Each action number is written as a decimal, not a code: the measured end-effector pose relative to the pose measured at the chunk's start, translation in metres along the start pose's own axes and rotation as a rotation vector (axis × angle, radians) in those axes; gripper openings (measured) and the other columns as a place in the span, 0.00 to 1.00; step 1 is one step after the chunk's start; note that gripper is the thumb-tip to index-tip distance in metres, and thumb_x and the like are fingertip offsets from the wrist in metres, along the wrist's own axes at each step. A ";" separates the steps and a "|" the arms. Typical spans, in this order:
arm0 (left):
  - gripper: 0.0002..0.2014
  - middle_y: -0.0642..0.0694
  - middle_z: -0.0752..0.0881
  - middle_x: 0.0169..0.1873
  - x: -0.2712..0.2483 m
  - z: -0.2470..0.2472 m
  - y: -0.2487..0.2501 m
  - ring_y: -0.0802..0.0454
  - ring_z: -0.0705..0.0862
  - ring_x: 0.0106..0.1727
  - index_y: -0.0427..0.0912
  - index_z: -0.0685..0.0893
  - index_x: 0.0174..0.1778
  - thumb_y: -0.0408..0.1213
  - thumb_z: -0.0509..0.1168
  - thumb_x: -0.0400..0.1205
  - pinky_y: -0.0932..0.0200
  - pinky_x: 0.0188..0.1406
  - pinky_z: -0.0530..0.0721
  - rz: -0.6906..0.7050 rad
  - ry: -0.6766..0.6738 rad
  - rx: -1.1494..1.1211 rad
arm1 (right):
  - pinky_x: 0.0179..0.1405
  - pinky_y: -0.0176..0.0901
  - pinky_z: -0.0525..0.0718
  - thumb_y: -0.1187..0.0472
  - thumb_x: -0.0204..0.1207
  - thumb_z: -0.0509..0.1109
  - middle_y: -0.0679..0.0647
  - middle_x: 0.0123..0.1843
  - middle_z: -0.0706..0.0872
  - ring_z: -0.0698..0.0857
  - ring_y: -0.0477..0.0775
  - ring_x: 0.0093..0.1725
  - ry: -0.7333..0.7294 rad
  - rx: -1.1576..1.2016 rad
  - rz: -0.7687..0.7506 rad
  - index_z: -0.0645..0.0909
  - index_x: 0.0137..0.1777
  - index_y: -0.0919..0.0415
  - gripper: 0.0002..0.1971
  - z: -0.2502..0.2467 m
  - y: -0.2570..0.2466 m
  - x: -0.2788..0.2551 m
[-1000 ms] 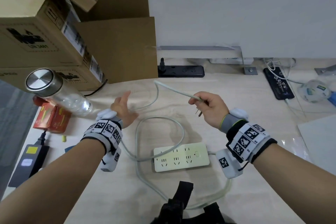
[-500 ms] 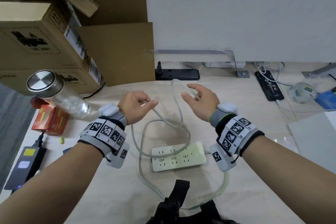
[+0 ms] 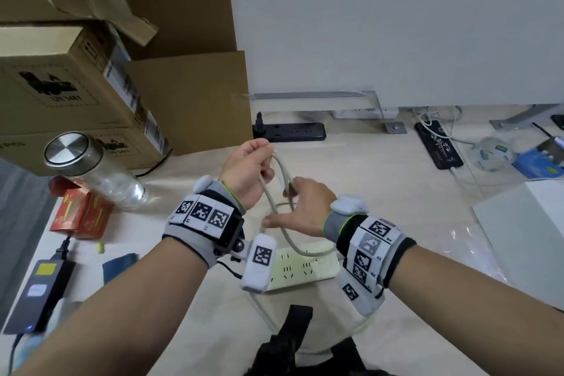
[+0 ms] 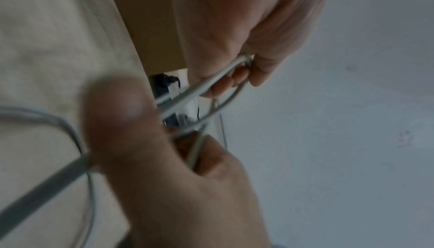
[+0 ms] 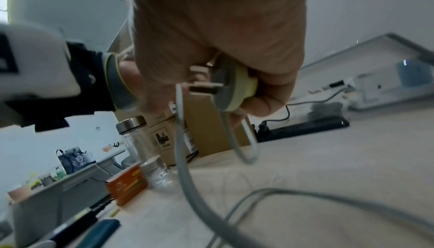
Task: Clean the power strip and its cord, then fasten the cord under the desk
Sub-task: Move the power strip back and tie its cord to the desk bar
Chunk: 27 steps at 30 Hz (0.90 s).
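Note:
A cream power strip (image 3: 305, 268) lies on the pale desk (image 3: 381, 192) between my wrists. Its grey cord (image 3: 279, 162) rises from it in loops. My left hand (image 3: 250, 168) is lifted above the desk and pinches a folded bend of the cord (image 4: 245, 62) between thumb and fingers. Just below and right of it, my right hand (image 3: 305, 210) curls round the cord's cream plug (image 5: 237, 88), prongs pointing left in the right wrist view. More cord (image 5: 185, 168) hangs from both hands down to the desk.
Cardboard boxes (image 3: 70, 85) stack at the back left, with a glass bottle (image 3: 91, 168) and a red packet (image 3: 79, 214) in front. A black power strip (image 3: 293, 132) lies at the wall. A black adapter (image 3: 39, 290) sits at the left edge, a white box (image 3: 525, 232) at the right.
My hands have come together. The left hand took hold of a bend of the cord and lifted it. The right hand dropped lower and left, gripping the plug.

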<state>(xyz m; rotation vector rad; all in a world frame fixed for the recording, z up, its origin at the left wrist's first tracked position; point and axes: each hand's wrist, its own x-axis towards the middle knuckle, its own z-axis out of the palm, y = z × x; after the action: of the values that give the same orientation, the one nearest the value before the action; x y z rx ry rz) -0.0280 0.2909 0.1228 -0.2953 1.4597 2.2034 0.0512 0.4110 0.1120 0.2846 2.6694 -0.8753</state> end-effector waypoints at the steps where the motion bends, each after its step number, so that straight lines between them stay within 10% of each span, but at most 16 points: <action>1: 0.09 0.48 0.73 0.31 0.000 0.005 0.001 0.57 0.68 0.26 0.43 0.78 0.41 0.25 0.61 0.83 0.64 0.27 0.70 -0.005 0.009 -0.026 | 0.38 0.45 0.83 0.34 0.57 0.77 0.46 0.42 0.83 0.83 0.52 0.40 -0.033 0.036 0.004 0.78 0.43 0.53 0.26 0.003 0.000 0.001; 6: 0.06 0.51 0.79 0.38 -0.002 0.002 0.006 0.56 0.75 0.37 0.46 0.79 0.47 0.44 0.64 0.83 0.62 0.41 0.75 0.149 0.104 0.222 | 0.24 0.36 0.79 0.48 0.75 0.71 0.49 0.36 0.90 0.85 0.43 0.28 -0.029 0.245 0.036 0.80 0.39 0.56 0.12 0.001 0.008 0.001; 11: 0.54 0.44 0.60 0.82 -0.010 -0.026 -0.023 0.46 0.63 0.80 0.49 0.48 0.84 0.71 0.63 0.69 0.54 0.70 0.62 0.074 -0.155 0.619 | 0.14 0.33 0.70 0.50 0.77 0.71 0.46 0.28 0.84 0.72 0.43 0.15 -0.087 0.392 -0.013 0.79 0.37 0.57 0.13 -0.020 0.006 -0.003; 16: 0.72 0.47 0.81 0.59 -0.005 -0.022 -0.045 0.43 0.81 0.65 0.52 0.39 0.83 0.69 0.78 0.53 0.36 0.71 0.74 -0.001 -0.091 0.347 | 0.36 0.44 0.86 0.44 0.73 0.71 0.48 0.32 0.88 0.86 0.46 0.31 -0.042 0.196 -0.136 0.85 0.48 0.54 0.14 -0.012 -0.001 0.005; 21: 0.68 0.39 0.90 0.47 -0.007 -0.019 -0.045 0.43 0.89 0.45 0.41 0.46 0.81 0.63 0.81 0.54 0.45 0.50 0.88 -0.003 -0.318 0.135 | 0.39 0.48 0.83 0.47 0.75 0.70 0.49 0.34 0.85 0.83 0.54 0.34 0.034 0.153 -0.174 0.82 0.49 0.56 0.12 -0.010 -0.011 0.005; 24: 0.35 0.40 0.86 0.32 -0.011 -0.017 -0.034 0.44 0.87 0.37 0.33 0.76 0.52 0.59 0.77 0.65 0.54 0.34 0.87 -0.047 -0.317 0.124 | 0.41 0.46 0.82 0.47 0.71 0.75 0.45 0.37 0.85 0.83 0.51 0.38 0.036 0.159 -0.243 0.81 0.43 0.53 0.11 -0.012 -0.016 0.001; 27: 0.19 0.42 0.81 0.23 -0.012 -0.014 -0.025 0.47 0.81 0.26 0.37 0.79 0.30 0.48 0.63 0.80 0.59 0.27 0.82 -0.189 -0.201 0.061 | 0.32 0.36 0.73 0.44 0.65 0.79 0.41 0.33 0.79 0.78 0.46 0.35 0.038 0.073 -0.253 0.72 0.34 0.46 0.17 -0.015 -0.023 -0.004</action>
<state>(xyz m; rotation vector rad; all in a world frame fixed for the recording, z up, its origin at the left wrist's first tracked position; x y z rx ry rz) -0.0065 0.2828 0.1022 -0.1780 1.3297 1.9734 0.0451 0.4014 0.1372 -0.0222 2.7529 -1.0523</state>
